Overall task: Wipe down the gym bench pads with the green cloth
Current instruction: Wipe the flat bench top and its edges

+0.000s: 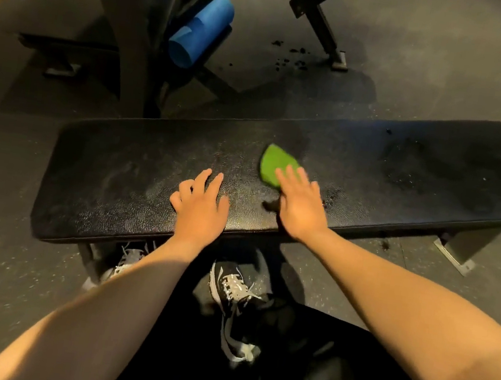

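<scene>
A long black bench pad (122, 185) runs across the middle of the view, dusty on its left part and speckled with dark crumbs on its right part. A green cloth (273, 164) lies flat on the pad near its centre. My right hand (300, 204) presses on the cloth's near edge with straight fingers, covering part of it. My left hand (200, 207) rests on the pad to the left of the cloth, fingers spread and lightly bent, holding nothing.
Behind the bench stands a dark metal machine frame (124, 45) with a blue foam roller (200, 30). Another frame's foot (338, 61) sits at the back right, with dark crumbs (287, 57) on the floor. My shoes (233, 286) are beneath the bench's near edge.
</scene>
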